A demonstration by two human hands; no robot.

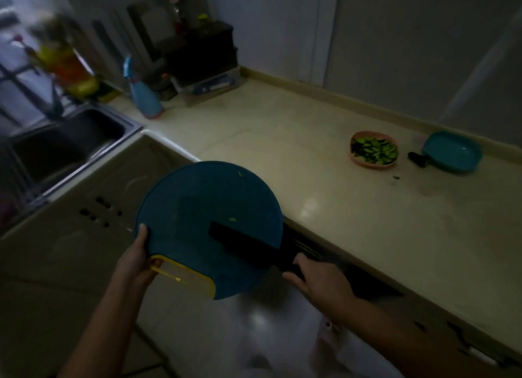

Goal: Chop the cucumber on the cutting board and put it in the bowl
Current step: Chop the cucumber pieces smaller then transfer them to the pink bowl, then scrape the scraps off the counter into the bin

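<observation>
**Chopping done, board and knife in hand**

The chopped cucumber [374,151] lies in the pink bowl [356,159], which stands on the counter [282,163] well to the right, near the back edge. One small green scrap [396,177] sits on the counter just in front of the bowl. A teal dish [452,151] stands beside the bowl, with a dark object I cannot identify touching its near side.

The round blue cutting board [197,202] is off the counter, held in the air over the floor. It carries only a couple of pale specks. The left hand [138,260] grips its edge by the yellow handle, thumb on top. The right hand [313,279] is wrapped around the handle of a black knife [243,240], whose blade lies across the board's face. The hands are apart, one at each side of the board.

The task's own steps look finished; this reads as clearing up. The sink [65,143] lies to the left, so the next move likely calls for carrying the board there level, with the blade kept pointing away from the left hand's thumb.
</observation>
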